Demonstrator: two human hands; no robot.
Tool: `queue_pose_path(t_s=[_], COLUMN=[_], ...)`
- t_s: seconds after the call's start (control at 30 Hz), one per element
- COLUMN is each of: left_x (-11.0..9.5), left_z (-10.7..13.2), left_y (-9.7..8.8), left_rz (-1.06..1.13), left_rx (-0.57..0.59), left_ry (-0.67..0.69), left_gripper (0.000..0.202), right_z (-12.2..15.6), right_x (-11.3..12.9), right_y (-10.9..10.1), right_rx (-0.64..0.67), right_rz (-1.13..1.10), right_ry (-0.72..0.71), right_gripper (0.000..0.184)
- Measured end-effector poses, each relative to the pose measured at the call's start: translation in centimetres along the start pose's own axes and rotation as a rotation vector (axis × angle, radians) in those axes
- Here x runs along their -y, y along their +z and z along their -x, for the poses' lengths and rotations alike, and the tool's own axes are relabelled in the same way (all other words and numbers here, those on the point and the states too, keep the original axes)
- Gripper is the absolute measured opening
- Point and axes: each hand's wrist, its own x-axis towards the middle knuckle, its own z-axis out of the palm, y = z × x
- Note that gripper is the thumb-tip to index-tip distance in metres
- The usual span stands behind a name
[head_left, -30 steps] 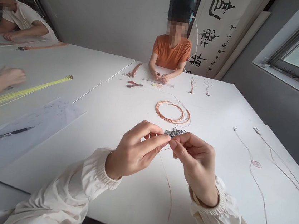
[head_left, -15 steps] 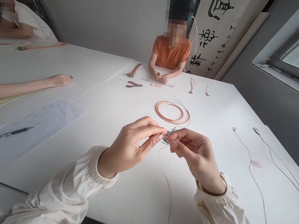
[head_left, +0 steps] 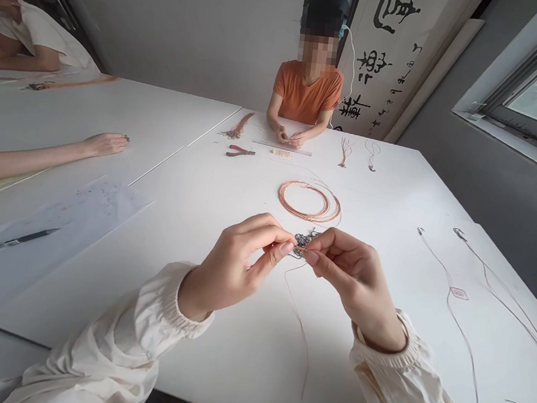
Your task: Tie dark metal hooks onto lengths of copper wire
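My left hand [head_left: 237, 262] and my right hand [head_left: 352, 276] meet above the white table [head_left: 229, 210], fingertips pinched together on a small metal piece at the end of a thin copper-coloured cord [head_left: 300, 325]. The cord hangs from the pinch and trails toward me over the table. Just behind my fingertips lies a small heap of dark metal clasps [head_left: 307, 237]. Farther back rests a coil of copper-coloured cord [head_left: 310, 202].
Finished cords with clasps [head_left: 459, 314] lie on the right. Red pliers [head_left: 240, 152], a ruler and cord bundles lie before a person in orange [head_left: 306, 92]. At left, another person's arm [head_left: 36, 155], a pen [head_left: 4, 244] on paper, and a third person.
Both my hands shifted slightly forward and up, closing on the cord's end right by the clasp heap. The arm at left stretched out flat over the yellow strands.
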Motion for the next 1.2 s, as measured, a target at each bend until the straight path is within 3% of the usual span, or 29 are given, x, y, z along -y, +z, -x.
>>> queue_pose_path(t_s=[0.23,0.33,0.43,0.73,1.2], left_x=[0.8,1.5,1.9,2.0,1.6], left_z=[-0.1,-0.2,-0.4,-0.4,-0.3], left_y=[0.3,0.1,-0.1,-0.1,-0.1], left_rz=[-0.146,-0.226,-0.268,-0.227,-0.244], left_rx=[-0.122,-0.114,-0.094,-0.134,-0.157], left_ry=[0.232,0.392,0.467,0.422,0.416], left_gripper=[0.016,0.024,0.026,0.025,0.026], right_z=[0.3,0.2,0.1,0.3,0.3], right_x=[0.0,0.2,0.4,0.1,0.0], right_y=[0.1,-0.4,-0.7,-0.3,-0.1], right_rx=[-0.02,0.036,0.064,-0.004,-0.069], right_rz=[-0.075,-0.085,-0.081,-0.063,-0.009], right_ry=[-0.047,-0.013,0.007,-0.047,-0.056], right_gripper=[0.015,0.013,0.011,0.006,0.014])
